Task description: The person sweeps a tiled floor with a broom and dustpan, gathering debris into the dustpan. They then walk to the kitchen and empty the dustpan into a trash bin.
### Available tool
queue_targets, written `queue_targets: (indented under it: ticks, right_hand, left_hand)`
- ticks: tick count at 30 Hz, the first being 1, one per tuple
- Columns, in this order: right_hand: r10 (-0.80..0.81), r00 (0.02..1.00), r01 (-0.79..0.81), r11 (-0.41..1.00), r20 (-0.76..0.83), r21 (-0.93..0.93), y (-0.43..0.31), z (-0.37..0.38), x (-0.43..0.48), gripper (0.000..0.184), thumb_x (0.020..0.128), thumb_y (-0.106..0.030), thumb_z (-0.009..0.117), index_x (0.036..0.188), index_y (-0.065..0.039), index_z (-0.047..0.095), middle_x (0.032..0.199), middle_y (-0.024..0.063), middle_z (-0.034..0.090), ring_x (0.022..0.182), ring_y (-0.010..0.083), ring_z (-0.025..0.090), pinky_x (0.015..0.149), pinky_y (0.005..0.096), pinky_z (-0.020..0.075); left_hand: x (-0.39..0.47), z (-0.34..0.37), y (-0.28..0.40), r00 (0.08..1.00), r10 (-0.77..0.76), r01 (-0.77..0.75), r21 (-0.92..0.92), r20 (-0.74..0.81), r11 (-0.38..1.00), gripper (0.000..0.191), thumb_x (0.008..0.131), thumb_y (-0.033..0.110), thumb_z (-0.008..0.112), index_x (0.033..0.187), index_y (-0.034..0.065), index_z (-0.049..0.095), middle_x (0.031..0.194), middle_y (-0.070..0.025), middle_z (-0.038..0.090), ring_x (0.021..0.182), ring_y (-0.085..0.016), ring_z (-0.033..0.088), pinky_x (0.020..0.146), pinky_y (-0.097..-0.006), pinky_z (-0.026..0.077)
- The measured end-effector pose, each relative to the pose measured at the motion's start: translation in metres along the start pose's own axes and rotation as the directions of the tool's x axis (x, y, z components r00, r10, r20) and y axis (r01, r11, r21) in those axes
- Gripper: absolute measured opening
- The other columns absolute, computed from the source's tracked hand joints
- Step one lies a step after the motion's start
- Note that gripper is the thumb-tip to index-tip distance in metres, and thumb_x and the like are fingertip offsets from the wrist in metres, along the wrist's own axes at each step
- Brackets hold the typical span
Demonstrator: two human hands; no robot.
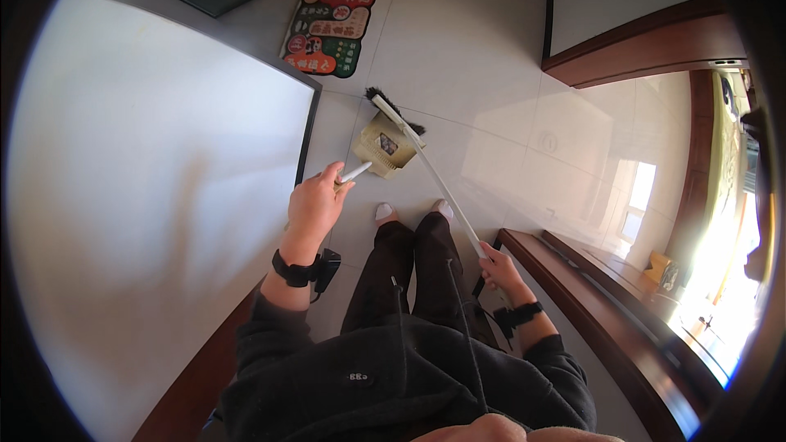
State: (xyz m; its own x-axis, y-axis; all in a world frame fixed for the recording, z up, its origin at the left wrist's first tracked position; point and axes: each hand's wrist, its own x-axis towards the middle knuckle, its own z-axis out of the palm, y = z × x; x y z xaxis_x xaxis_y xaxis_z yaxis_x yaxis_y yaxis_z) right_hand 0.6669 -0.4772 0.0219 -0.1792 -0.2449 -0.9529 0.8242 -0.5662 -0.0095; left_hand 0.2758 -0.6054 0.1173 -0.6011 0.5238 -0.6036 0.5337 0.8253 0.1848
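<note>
My left hand (318,199) is closed around the pale handle of a dustpan (371,142), ahead of my feet. The beige pan has a ridged edge and a picture-like patch in its middle. In my right hand (500,269) is the long white handle of a broom (443,189). The handle runs diagonally away from me to the broom's head, whose black bristles (412,123) lie along the far side of the pan. The broom's head covers part of that far edge, so whether the bristles touch the pan I cannot tell.
A colourful doormat (331,27) with writing lies on the tiled floor (454,55) beyond the dustpan. A white panel with a dark edge (184,104) stands close on my left. Brown wooden door framing (571,313) runs along my right, and another frame (645,40) stands farther off.
</note>
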Motion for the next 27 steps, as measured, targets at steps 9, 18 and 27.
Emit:
queue_targets:
  ticks: [9,18,27]
  right_hand:
    - [-0.228,0.959,0.189,0.957,-0.168,-0.218,-0.009,-0.041,-0.026,0.05,0.089,-0.013,0.053,0.138,-0.015,0.042,0.061,0.0016,0.052,0.048,0.0098,0.048,0.044,0.0282,0.0403]
    - [0.045,0.998,-0.045,0.999,-0.039,0.018,-0.006,0.002,0.002,0.056,0.092,-0.013,0.051,0.144,-0.023,0.032,0.059,0.0001,0.044,0.043,0.0084,0.04,0.038,0.0246,0.0361]
    - [-0.136,0.991,0.127,0.945,-0.009,-0.3,-0.001,-0.02,-0.042,0.056,0.088,-0.015,0.055,0.141,-0.014,0.037,0.075,0.0126,0.06,0.059,0.0226,0.058,0.055,0.033,0.0474]
  left_hand:
    - [-0.016,-0.016,0.013,1.0,0.0,0.0,0.002,0.001,1.0,0.032,0.081,0.021,0.068,0.108,0.008,0.057,0.08,-0.0072,0.066,0.068,-0.029,0.064,0.057,-0.0374,0.05]
    - [-0.02,-0.021,0.019,0.999,-0.048,0.048,0.011,-0.005,0.999,0.033,0.081,0.022,0.068,0.108,0.0071,0.057,0.082,-0.0072,0.066,0.069,-0.029,0.064,0.059,-0.0369,0.05]
    - [-0.051,-0.022,0.003,0.999,-0.018,0.017,-0.012,-0.041,1.0,0.033,0.08,0.021,0.069,0.108,0.0078,0.057,0.08,-0.0075,0.066,0.068,-0.029,0.063,0.058,-0.0371,0.05]
